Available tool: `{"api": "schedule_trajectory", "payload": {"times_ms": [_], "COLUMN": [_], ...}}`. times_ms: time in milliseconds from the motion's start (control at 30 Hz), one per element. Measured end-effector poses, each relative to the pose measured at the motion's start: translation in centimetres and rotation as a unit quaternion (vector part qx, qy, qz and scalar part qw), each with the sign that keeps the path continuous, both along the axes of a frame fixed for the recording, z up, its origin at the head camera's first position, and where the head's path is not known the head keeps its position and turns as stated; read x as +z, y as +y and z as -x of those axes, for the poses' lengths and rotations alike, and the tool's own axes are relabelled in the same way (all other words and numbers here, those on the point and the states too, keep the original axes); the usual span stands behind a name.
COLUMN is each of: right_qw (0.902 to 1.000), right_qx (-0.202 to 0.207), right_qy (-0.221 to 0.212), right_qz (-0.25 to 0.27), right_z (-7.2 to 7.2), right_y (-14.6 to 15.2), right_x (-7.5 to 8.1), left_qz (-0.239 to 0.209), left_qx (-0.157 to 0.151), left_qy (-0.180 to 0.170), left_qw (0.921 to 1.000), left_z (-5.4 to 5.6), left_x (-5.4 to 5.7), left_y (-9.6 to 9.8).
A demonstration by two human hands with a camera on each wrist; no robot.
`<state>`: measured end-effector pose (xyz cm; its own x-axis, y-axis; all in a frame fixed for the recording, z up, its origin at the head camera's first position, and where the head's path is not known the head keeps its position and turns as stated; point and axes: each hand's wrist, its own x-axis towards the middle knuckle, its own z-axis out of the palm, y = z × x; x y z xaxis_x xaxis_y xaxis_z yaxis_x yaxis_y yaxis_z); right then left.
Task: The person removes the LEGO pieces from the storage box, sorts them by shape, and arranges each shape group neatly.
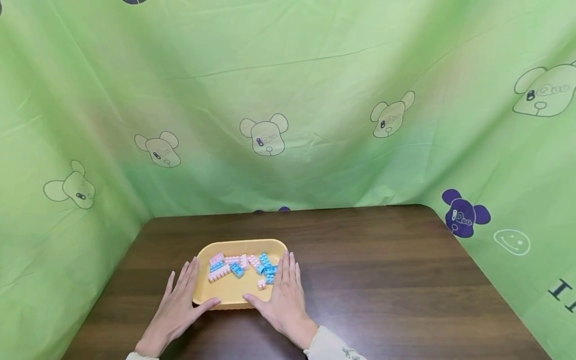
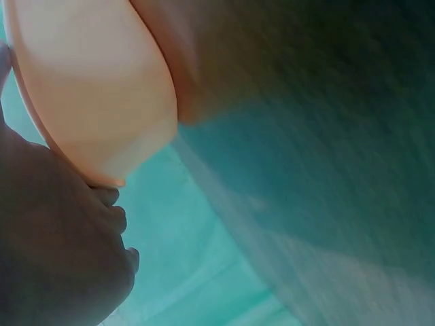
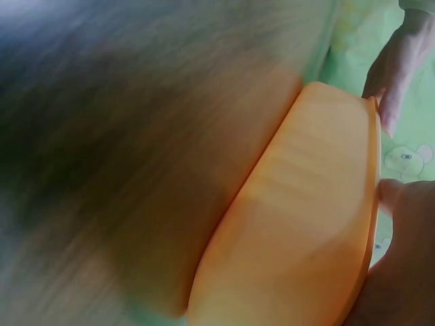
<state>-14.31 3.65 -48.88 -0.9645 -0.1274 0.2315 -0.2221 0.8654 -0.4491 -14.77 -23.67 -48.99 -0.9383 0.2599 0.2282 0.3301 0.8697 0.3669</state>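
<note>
A shallow yellow tray (image 1: 231, 297) stands on the table near its front left, holding several pink toy building bricks (image 1: 219, 273) and blue building bricks (image 1: 237, 270). My left hand (image 1: 176, 303) lies along the tray's left side, fingers straight, thumb at the front rim. On the opposite side my right hand (image 1: 288, 302) rests with straight fingers along the right rim and thumb on the front rim. The left wrist view shows the tray's outer wall (image 2: 95, 81) with my left fingertips beside its edge. Both hands touch the tray in the right wrist view; the bricks are hidden there.
A dark brown wooden table (image 1: 382, 280) extends to the right of the tray and behind it. Green cloth (image 1: 315, 170) printed with bear heads hangs around the table's back and sides.
</note>
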Motion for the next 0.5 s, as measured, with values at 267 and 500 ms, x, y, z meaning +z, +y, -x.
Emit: {"api": "schedule_trajectory", "payload": {"times_ms": [267, 500], "right_qw": [0.9999, 0.9999], "right_qx": [0.002, 0.007], "right_qy": [0.0, -0.009], "right_qz": [-0.011, 0.0], "right_z": [-0.17, -0.21], "right_y": [-0.48, -0.21], "right_x": [-0.09, 0.27], "left_qz": [0.001, -0.001], "left_qx": [0.005, 0.008], "left_qy": [0.005, 0.001], "left_qw": [1.0, 1.0], "left_z": [-0.35, -0.21], "left_x": [-0.02, -0.01], "left_y": [-0.49, -0.34]}}
